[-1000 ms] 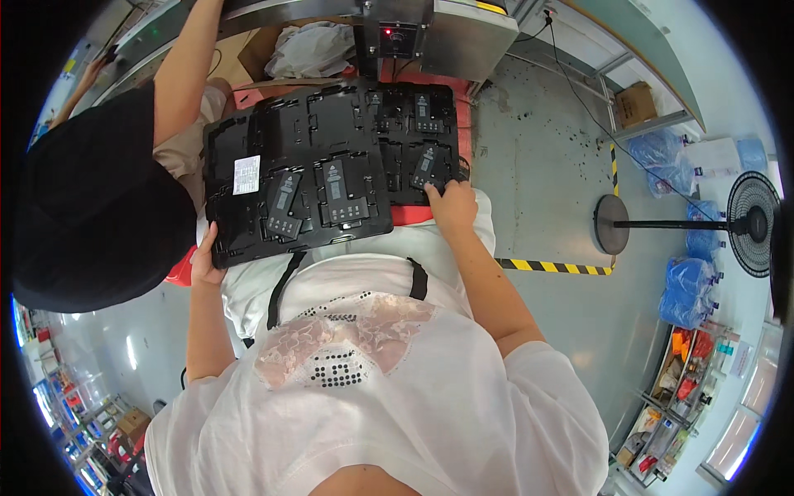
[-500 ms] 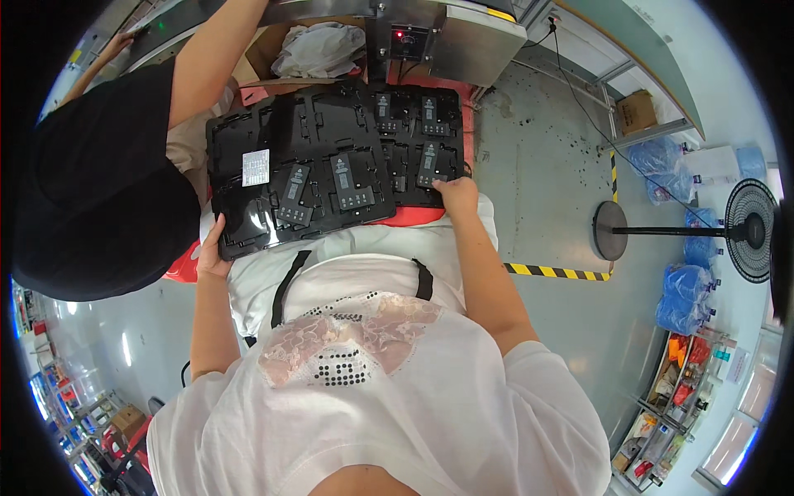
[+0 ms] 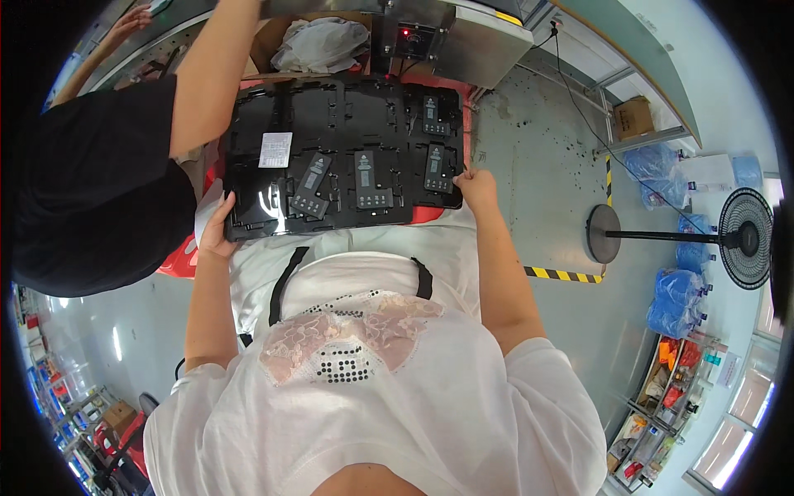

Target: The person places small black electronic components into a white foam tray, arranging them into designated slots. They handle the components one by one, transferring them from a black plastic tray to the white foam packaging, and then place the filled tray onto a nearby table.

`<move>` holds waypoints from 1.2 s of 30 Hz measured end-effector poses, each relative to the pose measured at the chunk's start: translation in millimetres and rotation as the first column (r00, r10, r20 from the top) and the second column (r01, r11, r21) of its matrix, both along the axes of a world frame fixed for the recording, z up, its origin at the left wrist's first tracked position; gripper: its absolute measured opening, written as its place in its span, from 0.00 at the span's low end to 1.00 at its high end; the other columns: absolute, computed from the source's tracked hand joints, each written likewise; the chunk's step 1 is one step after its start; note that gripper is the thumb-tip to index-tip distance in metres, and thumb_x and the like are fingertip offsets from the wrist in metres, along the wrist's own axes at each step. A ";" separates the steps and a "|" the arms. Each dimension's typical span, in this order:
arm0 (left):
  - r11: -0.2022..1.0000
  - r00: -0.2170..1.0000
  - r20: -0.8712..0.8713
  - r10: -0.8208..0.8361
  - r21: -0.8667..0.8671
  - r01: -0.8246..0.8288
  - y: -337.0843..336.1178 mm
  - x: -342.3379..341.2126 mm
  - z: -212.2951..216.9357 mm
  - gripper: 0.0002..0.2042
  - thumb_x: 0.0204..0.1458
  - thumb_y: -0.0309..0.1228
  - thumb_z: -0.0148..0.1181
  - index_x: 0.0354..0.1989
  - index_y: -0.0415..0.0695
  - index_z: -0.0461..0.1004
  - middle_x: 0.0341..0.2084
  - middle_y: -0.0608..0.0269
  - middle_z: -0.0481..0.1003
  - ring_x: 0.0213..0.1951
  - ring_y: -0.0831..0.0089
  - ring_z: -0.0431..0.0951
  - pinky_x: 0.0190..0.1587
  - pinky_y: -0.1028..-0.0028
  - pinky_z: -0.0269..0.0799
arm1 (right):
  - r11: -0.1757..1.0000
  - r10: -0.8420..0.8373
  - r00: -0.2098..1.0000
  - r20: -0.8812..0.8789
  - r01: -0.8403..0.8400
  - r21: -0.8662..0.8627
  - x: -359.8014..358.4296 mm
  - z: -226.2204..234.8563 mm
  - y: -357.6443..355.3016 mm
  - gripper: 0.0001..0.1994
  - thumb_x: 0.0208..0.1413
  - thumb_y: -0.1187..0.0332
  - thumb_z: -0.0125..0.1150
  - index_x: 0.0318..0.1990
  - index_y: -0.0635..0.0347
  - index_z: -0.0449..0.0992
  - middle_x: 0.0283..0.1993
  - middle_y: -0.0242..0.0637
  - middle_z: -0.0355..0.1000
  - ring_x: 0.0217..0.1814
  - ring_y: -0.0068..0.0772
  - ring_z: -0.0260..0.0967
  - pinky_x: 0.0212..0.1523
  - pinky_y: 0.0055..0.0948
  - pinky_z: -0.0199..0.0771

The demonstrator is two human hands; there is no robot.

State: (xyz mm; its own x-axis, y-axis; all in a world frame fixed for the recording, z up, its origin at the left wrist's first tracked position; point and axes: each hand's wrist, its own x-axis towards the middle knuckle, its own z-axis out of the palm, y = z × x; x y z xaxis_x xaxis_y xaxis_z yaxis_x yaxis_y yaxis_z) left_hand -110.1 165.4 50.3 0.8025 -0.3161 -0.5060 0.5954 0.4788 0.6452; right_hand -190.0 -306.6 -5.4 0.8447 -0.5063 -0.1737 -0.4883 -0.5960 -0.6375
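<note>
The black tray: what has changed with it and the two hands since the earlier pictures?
The black tray has turned a little, so it lies more level across the picture. The left hand keeps hold of its near left corner, the right hand its near right corner. The dark parts in its pockets and the white label stayed put.

Glossy black tray (image 3: 273, 202), white label (image 3: 275, 150), yellow-black striped floor tape (image 3: 562, 274)

grey concrete floor (image 3: 538, 207) | pedestal fan (image 3: 748, 237) | shelves (image 3: 670, 388)
</note>
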 end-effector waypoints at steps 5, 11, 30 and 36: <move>0.999 1.000 0.008 -0.027 0.025 0.027 -9.2 2.3 -4.2 0.16 0.54 0.31 0.52 0.52 0.45 0.65 0.42 0.63 0.73 0.42 0.71 0.75 0.43 0.69 0.73 | 0.989 -0.037 0.987 0.157 0.058 -0.133 -15.0 1.0 27.0 0.13 0.38 0.68 0.64 0.35 0.55 0.78 0.31 0.42 0.71 0.37 0.43 0.70 0.38 0.36 0.69; 1.000 1.000 -0.012 -0.023 0.001 0.023 -9.1 2.1 -10.0 0.16 0.54 0.31 0.53 0.51 0.44 0.65 0.42 0.62 0.73 0.42 0.71 0.75 0.43 0.69 0.73 | 0.939 0.073 0.997 -0.007 -0.071 -0.337 -8.0 -8.7 33.8 0.19 0.39 0.63 0.65 0.42 0.52 0.76 0.34 0.42 0.70 0.41 0.43 0.68 0.42 0.39 0.68; 1.000 1.000 -0.012 -0.026 -0.001 0.026 -2.9 -2.0 -17.0 0.19 0.54 0.33 0.53 0.54 0.45 0.63 0.44 0.64 0.72 0.44 0.73 0.74 0.46 0.72 0.70 | 0.984 -0.162 0.986 0.048 0.157 0.088 38.2 -48.9 9.1 0.10 0.41 0.60 0.63 0.27 0.56 0.79 0.27 0.43 0.75 0.34 0.42 0.73 0.37 0.37 0.70; 0.999 1.000 -0.004 -0.028 0.019 0.028 -6.2 -4.6 -10.9 0.19 0.54 0.33 0.53 0.54 0.44 0.63 0.45 0.64 0.72 0.44 0.74 0.73 0.46 0.72 0.70 | 0.968 -0.251 0.963 -0.096 0.251 -0.017 48.8 -8.3 33.2 0.12 0.40 0.59 0.64 0.27 0.57 0.79 0.27 0.44 0.75 0.35 0.43 0.73 0.39 0.36 0.70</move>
